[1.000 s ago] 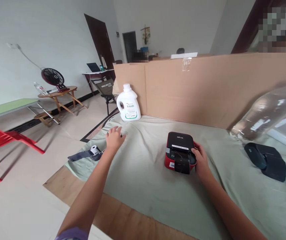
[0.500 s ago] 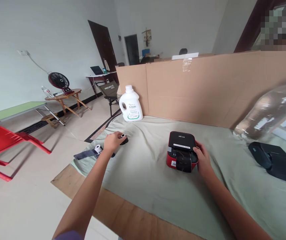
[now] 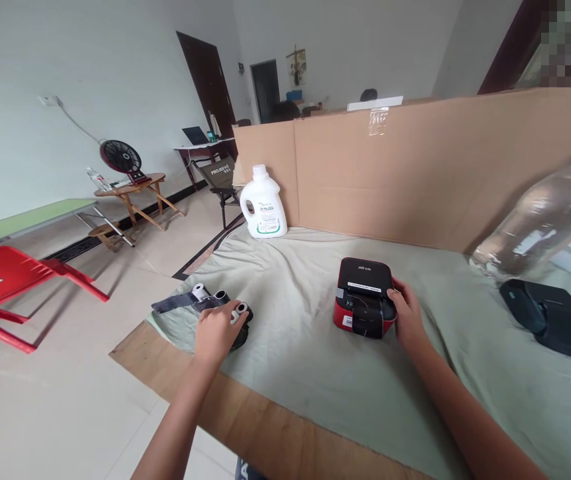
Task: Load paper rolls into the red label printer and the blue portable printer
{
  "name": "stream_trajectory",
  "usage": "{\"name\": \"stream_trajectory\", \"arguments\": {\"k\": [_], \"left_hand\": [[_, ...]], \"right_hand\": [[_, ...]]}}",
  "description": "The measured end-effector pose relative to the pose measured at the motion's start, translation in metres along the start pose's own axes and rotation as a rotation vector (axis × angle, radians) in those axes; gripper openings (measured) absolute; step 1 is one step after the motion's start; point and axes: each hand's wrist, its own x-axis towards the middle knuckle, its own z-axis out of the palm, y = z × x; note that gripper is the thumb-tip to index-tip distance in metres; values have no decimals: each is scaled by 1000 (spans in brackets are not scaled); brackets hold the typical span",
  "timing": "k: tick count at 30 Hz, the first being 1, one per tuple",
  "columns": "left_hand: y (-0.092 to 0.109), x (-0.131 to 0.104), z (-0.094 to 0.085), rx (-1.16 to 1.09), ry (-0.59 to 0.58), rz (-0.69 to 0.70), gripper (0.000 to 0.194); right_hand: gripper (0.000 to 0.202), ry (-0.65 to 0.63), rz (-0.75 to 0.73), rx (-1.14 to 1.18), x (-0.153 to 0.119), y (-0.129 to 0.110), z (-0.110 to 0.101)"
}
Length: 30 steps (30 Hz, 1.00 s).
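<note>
My left hand [image 3: 219, 328] is closed on a small roll [image 3: 242, 309] with a white core and dark outside, near the cloth's left front edge. Just beyond my fingers lie a dark roll [image 3: 221, 295], a white-cored roll [image 3: 198, 289] and a dark strip [image 3: 171, 303] stretching left. My right hand [image 3: 407, 313] holds the right side of a red and black label printer [image 3: 365, 277], which sits upright on the cloth. A black strip [image 3: 368, 317] hangs over the printer's front. The fingers of my right hand are partly hidden behind the printer.
A white jug [image 3: 266, 207] stands at the back against a cardboard panel [image 3: 365, 180]. On the right are a black device [image 3: 548, 317] and a clear plastic-wrapped object [image 3: 535, 220]. A red chair [image 3: 10, 280] stands on the floor at the left.
My left hand has moved nearer to me with the small roll, uncovering the dark roll behind it. My right hand still holds the printer. The view has shifted slightly.
</note>
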Motion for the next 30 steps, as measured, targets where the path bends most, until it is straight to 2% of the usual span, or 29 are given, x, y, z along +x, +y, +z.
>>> {"name": "stream_trajectory", "arguments": {"k": [2,4,6,8,10,12,13,15,17,20,26,30], "left_hand": [[-1,1,-5,-12,8,5,32],[12,2,-11,-102,91,30,33],[42,6,-13,-342,219,72,33],[86,14,-6,-711,265,95,28],[135,27,9,-1072,88,108,31],[178,42,28,-1339,-154,12,43],[193,49,37,-1427,-270,-42,48],[212,59,52,-1559,-449,-60,54],[218,63,61,-1646,-534,6,56],[216,59,68,-1716,-570,26,55],[221,52,73,-1805,-544,-67,60],[224,46,65,-1800,-491,-127,55]], "right_hand": [[48,-7,-3,-4,0,0,-1],[47,-4,0,-9,1,0,-1],[45,1,9,-12,0,0,-1],[43,-4,13,-8,-1,-1,0],[42,-11,8,3,-4,-4,1],[43,-17,9,10,-6,-7,3],[44,-17,11,10,-6,-8,3],[43,-15,15,8,-7,-10,4],[42,-11,17,2,-6,-9,3],[41,-37,24,-12,-3,-6,-1],[41,-68,8,-8,3,3,-6],[46,-58,55,-4,-9,2,-9]]}}
